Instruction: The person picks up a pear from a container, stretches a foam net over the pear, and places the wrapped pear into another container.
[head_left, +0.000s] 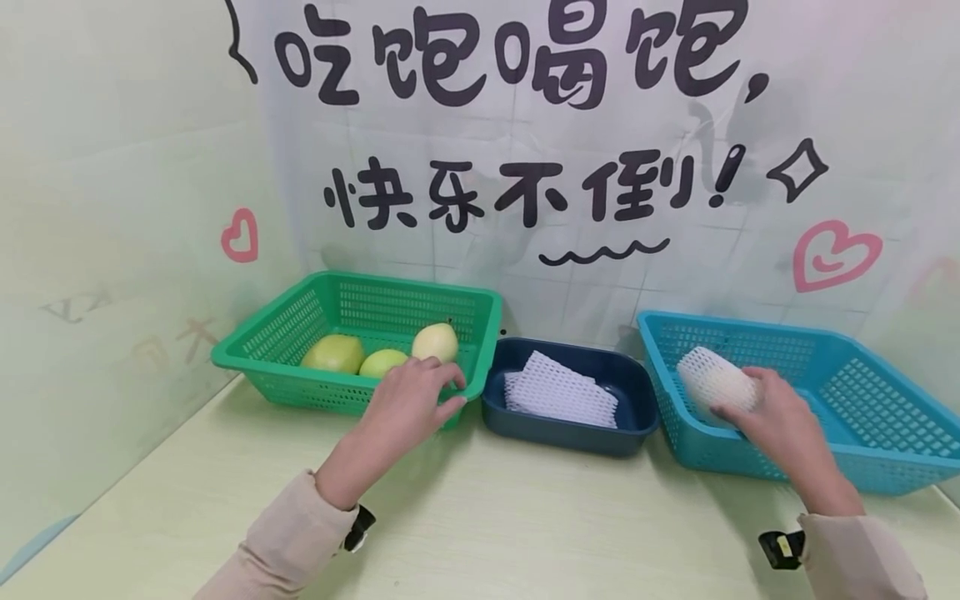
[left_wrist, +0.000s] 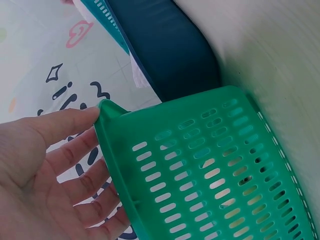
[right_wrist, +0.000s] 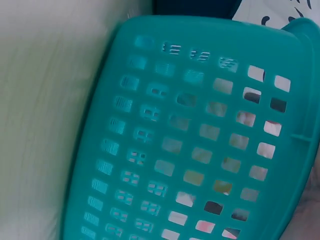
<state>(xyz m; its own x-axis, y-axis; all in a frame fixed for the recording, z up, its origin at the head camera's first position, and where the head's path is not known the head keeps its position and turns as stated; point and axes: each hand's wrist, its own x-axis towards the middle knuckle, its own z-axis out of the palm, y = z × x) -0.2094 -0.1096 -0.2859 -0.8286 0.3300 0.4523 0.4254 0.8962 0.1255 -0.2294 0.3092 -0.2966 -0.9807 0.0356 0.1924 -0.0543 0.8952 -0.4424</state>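
In the head view my right hand [head_left: 787, 425] holds a fruit sleeved in white foam netting [head_left: 716, 382] over the left part of the blue basket [head_left: 885, 462]. The netting hides most of that fruit. My left hand [head_left: 416, 396] is at the front right corner of the green basket [head_left: 277, 367], its fingers above the rim, near a pale yellow pear [head_left: 435, 342]. The left wrist view has the thumb against the rim corner and nothing gripped. Two yellow-green fruits [head_left: 333, 354] lie left of the pear. The right wrist view shows mainly the blue basket's wall [right_wrist: 200, 30].
Between the baskets stands a dark blue tray [head_left: 570, 442] containing white foam net sleeves [head_left: 562, 396]. All three containers stand on a pale table [head_left: 525, 525] against a wall sheet [head_left: 480, 250] printed with characters and hearts.
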